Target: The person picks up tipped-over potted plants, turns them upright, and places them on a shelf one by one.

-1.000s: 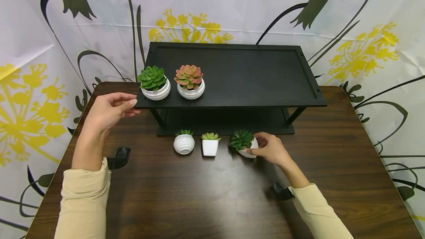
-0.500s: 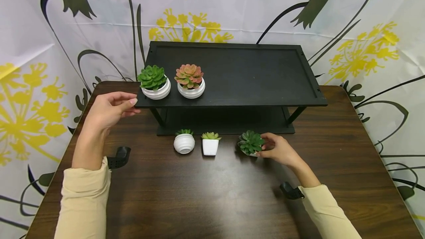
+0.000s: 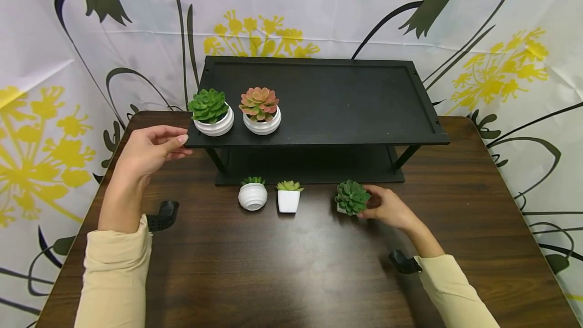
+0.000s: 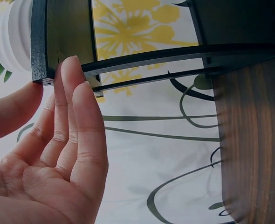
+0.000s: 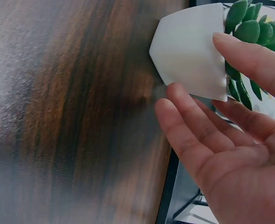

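My left hand (image 3: 152, 151) pinches the front left corner of the black two-tier shelf (image 3: 346, 100), thumb at the edge and fingers beneath the board in the left wrist view. In front of the shelf's right half, my right hand (image 3: 387, 206) grips a dark green succulent (image 3: 352, 197) in an angular white pot (image 5: 191, 53). The right wrist view shows the thumb on the pot's rim, with fingers around its other side. To its left stand a small light green succulent in a square white pot (image 3: 288, 201) and a green succulent in a round white pot (image 3: 252, 197).
On the shelf top's left end sit a green succulent (image 3: 209, 107) and a pink-orange succulent (image 3: 259, 104), both in round white pots. The brown wooden table (image 3: 273, 277) lies beneath everything. A flower-patterned cloth (image 3: 309, 4) hangs behind.
My right hand has moved right with the dark green succulent. Its pot has turned, so leaves now cover most of it in the head view. The left hand stays on the shelf corner.
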`<state>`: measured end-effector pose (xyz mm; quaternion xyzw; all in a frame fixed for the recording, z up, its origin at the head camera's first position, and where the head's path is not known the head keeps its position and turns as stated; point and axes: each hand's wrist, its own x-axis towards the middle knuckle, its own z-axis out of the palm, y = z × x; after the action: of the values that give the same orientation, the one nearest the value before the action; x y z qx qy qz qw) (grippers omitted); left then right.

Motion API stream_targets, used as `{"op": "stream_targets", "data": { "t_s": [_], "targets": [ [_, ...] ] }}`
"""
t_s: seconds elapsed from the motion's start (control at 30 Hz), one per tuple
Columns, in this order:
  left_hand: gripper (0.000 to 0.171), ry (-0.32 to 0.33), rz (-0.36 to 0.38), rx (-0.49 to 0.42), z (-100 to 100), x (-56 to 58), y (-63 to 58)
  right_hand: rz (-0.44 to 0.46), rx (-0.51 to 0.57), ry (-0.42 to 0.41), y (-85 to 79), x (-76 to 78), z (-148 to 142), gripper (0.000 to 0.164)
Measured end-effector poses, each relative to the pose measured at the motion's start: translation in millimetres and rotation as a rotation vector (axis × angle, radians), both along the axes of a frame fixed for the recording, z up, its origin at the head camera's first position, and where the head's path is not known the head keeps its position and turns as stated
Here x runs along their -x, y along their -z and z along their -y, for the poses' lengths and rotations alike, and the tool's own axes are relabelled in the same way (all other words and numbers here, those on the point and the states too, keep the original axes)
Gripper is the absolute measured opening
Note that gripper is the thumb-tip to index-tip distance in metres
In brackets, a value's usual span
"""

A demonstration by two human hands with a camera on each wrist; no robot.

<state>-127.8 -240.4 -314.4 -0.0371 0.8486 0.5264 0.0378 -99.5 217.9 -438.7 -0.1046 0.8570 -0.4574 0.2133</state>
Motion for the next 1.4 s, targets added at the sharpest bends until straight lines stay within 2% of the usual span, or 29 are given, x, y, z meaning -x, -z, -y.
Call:
{"op": "stream_targets", "data": {
  "t_s": [0.17,0.8,1.03,1.17,1.4],
  "targets": [
    [0.032,-0.003,0.002,-0.001,0.4,0.2,-0.2,0.003,0.03,0.019,4.0,-1.0,1.8,0.07],
    [0.033,0.001,-0.01,-0.01,0.4,-0.5,0.3,-0.115,-0.033,0.055,6.5,-6.2,6.8,0.055],
    [0.033,-0.001,-0.01,0.0,0.6,0.0,0.8,-0.141,-0.045,0.079,7.1,-10.2,8.3,0.055],
    [0.034,-0.001,-0.008,0.004,0.8,0.2,0.7,-0.153,-0.043,0.08,3.5,-13.2,8.6,0.057],
    [0.033,0.003,-0.007,-0.009,0.6,0.3,0.1,-0.118,-0.025,0.116,-9.1,-18.2,10.7,0.056]
  ]
}}
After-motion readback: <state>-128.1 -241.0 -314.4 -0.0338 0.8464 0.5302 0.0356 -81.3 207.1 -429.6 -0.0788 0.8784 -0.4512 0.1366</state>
